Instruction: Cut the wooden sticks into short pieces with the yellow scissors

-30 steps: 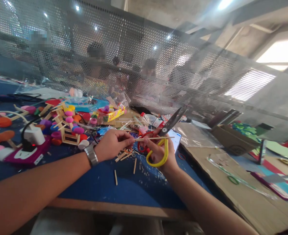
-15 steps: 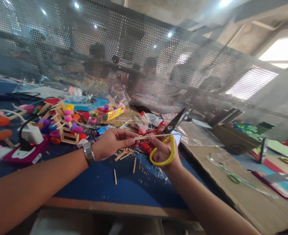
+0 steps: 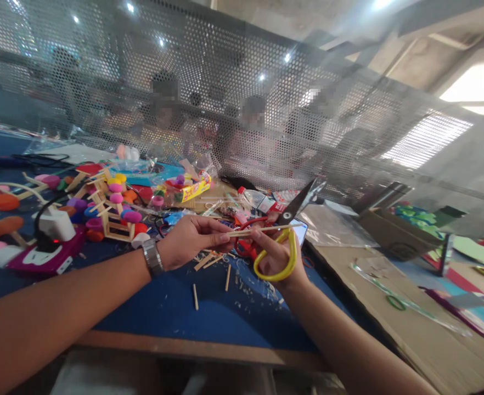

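My left hand, with a metal watch at the wrist, pinches one end of a thin wooden stick between thumb and fingers. Toward its other end, my right hand grips the stick too. A pair of scissors with a yellow handle loop hangs on my right hand, blades pointing up and away. Below the hands, short stick pieces and pale shavings lie on the blue tabletop. A phone with a lit screen lies behind my right hand.
Left stands a small wooden stick structure with coloured pieces, beside a purple power strip with a white plug. A plastic bottle lies behind the hands. Cardboard and a box are right; a perforated screen rises behind.
Both hands keep their hold on the stick and scissors. The whole view has shifted very slightly; nothing else has visibly moved.
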The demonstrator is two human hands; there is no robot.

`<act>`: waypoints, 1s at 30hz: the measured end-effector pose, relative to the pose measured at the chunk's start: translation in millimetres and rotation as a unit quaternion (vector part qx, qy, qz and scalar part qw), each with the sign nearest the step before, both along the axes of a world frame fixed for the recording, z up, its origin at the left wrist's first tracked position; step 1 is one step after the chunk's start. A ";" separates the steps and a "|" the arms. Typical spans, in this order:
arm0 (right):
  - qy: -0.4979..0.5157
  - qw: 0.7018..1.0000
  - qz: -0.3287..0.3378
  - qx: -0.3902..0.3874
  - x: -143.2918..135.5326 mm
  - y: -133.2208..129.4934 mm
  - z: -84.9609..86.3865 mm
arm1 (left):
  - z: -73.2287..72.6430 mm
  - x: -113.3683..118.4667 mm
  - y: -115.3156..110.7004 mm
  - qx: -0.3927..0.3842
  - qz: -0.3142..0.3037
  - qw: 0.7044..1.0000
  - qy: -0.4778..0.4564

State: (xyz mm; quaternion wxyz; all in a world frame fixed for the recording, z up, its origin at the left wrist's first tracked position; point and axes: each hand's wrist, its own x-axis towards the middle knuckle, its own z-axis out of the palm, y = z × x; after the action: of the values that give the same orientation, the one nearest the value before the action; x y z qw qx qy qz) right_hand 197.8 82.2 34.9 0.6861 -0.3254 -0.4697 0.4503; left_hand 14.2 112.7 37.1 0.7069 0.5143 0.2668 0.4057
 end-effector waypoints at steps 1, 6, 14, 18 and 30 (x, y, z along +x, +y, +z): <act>0.004 1.000 0.006 -0.001 0.5 0.4 -1.0 | -0.3 0.0 0.2 0.001 0.002 1.000 -0.001; 0.007 1.000 0.018 -0.012 4.0 2.0 -5.3 | -3.7 -0.6 3.2 0.006 0.025 1.000 -0.004; 0.021 1.000 0.015 -0.017 2.0 -0.2 -2.4 | -5.1 -0.2 4.3 -0.012 0.041 0.999 -0.020; 0.016 1.000 0.010 0.001 0.1 -1.3 -2.8 | -5.2 0.6 4.2 -0.008 0.048 0.999 -0.018; -0.008 1.000 0.001 0.006 3.9 -2.4 2.2 | -0.4 -1.5 -1.5 -0.039 -0.028 0.999 -0.006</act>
State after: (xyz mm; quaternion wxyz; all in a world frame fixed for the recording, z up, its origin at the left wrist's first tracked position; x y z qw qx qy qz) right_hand 201.7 79.8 37.1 0.6837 -0.3242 -0.4787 0.4452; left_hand 12.7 111.2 36.7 0.7391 0.4911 0.2641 0.3779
